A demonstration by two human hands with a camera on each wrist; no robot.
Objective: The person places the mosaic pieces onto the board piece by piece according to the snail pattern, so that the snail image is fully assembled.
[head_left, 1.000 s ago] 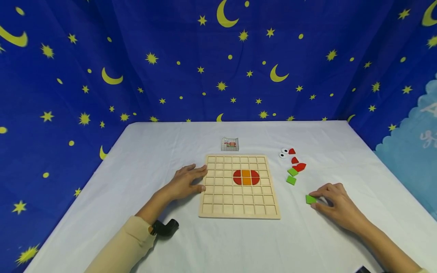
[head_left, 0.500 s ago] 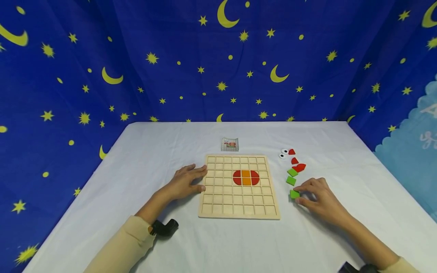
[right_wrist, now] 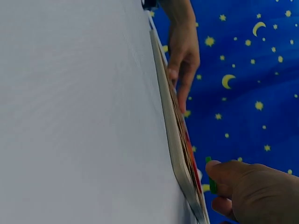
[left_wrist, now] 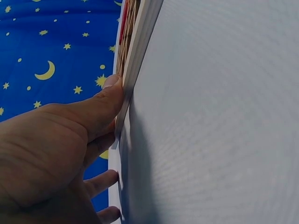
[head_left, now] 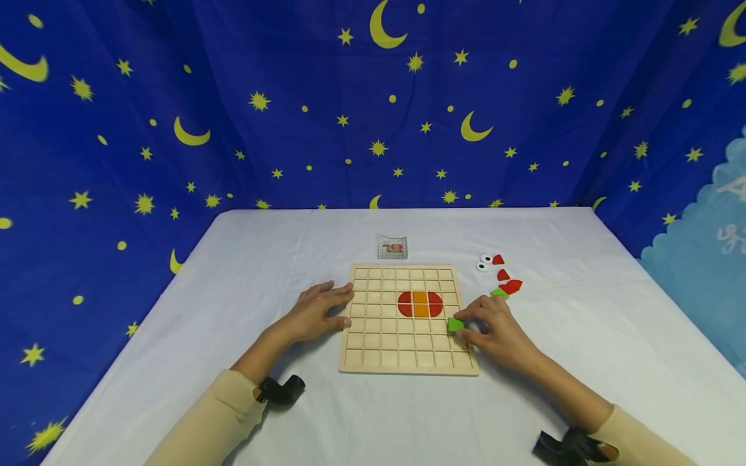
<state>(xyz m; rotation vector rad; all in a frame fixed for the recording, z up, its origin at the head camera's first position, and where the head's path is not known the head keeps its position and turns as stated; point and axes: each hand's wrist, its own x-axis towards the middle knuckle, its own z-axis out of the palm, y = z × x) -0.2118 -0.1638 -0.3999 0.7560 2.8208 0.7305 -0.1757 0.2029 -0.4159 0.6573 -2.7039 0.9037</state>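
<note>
A square wooden grid board (head_left: 389, 357) lies on the white cloth, with red rounded pieces (head_left: 435, 299) and orange squares (head_left: 420, 304) forming an oval in its cells. My left hand (head_left: 315, 312) rests at the board's left edge, fingers extended; in the left wrist view its thumb (left_wrist: 111, 86) touches the rim. Between thumb and fingertips, my right hand (head_left: 498, 330) pinches a green square tile (head_left: 454, 325) over the board's right-hand cells. The right wrist view shows this tile (right_wrist: 213, 184) edge-on, raised above the board. Another green tile (head_left: 498, 293) lies just beyond the right hand.
Beyond the board sits a small picture card (head_left: 393, 247) on the cloth. To the right lie two eye discs (head_left: 482, 266) and several red pieces (head_left: 510, 287). A blue curtain (head_left: 326, 84) with moons and stars hangs behind the table.
My right hand has carried the green tile leftward from the cloth to over the board's right side. It now covers the spot where another green tile lay. The left hand stays put.
</note>
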